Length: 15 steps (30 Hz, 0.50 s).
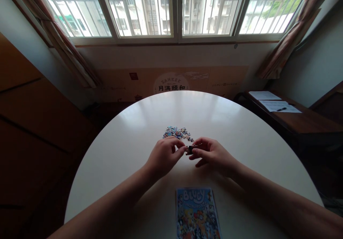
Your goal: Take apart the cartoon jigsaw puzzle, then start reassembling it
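Just in front of a pile of small jigsaw puzzle pieces (175, 132), my two hands meet over the white table. My right hand (214, 154) pinches dark puzzle pieces (189, 150) between thumb and fingers. From the other side, the thumb and forefinger of my left hand (164, 156) close on the left edge of the same small dark pieces. Whether they are joined is too small to tell. Closer to me lies a blue picture sheet (197, 214) with "BLUEY" lettering and many cartoon figures, its lower end cut off by the frame.
The round white table (115, 153) has a curved far edge facing the barred window (144, 10). At the right, a brown wooden desk (311, 121) bears white papers (276, 106) and a dark pen (282, 109). An orange-brown cabinet (32, 106) stands at the left.
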Available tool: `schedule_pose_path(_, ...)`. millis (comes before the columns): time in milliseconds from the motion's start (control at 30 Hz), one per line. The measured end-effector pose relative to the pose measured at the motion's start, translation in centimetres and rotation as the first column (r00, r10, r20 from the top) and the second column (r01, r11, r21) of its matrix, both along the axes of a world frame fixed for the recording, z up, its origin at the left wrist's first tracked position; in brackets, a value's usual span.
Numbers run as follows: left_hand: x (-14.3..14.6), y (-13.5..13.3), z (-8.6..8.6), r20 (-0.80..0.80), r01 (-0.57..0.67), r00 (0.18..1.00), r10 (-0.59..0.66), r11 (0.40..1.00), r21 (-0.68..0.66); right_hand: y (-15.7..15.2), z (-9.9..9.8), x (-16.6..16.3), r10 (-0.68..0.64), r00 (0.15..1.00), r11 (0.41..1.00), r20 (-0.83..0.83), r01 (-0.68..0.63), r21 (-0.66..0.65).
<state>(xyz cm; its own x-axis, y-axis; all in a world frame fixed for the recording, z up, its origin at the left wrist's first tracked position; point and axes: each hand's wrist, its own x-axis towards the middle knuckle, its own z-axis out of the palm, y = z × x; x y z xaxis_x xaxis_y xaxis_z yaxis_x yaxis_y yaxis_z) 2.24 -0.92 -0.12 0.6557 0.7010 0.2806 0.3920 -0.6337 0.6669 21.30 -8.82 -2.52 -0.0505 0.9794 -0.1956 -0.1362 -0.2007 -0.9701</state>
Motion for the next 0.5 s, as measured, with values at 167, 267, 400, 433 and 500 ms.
schedule_pose_path(167,-0.15,0.17,0.3,0.004,-0.003,1.0,0.004,0.993,-0.121,0.09,0.01,-0.1,-0.03,1.0,0.999,-0.006,0.031,0.035)
schedule_pose_path(267,-0.12,0.25,0.3,0.0,-0.021,1.0,0.021,0.986,-0.168,0.09,0.01,-0.19,-0.04,0.999,0.997,-0.014,0.041,0.069)
schedule_pose_path(400,-0.07,0.43,0.27,-0.003,-0.029,1.0,0.029,0.966,-0.258,-0.07,0.12,-0.31,-0.047,0.999,0.993,-0.025,0.049,0.105)
schedule_pose_path(433,-0.07,0.48,0.28,-0.002,-0.028,1.0,0.028,0.959,-0.281,-0.12,0.13,-0.33,-0.047,0.998,0.992,-0.03,0.051,0.113)
schedule_pose_path(500,-0.09,0.57,0.3,0.001,-0.026,1.0,0.028,0.953,-0.301,-0.18,0.1,-0.31,-0.037,0.998,0.992,-0.046,0.042,0.116)
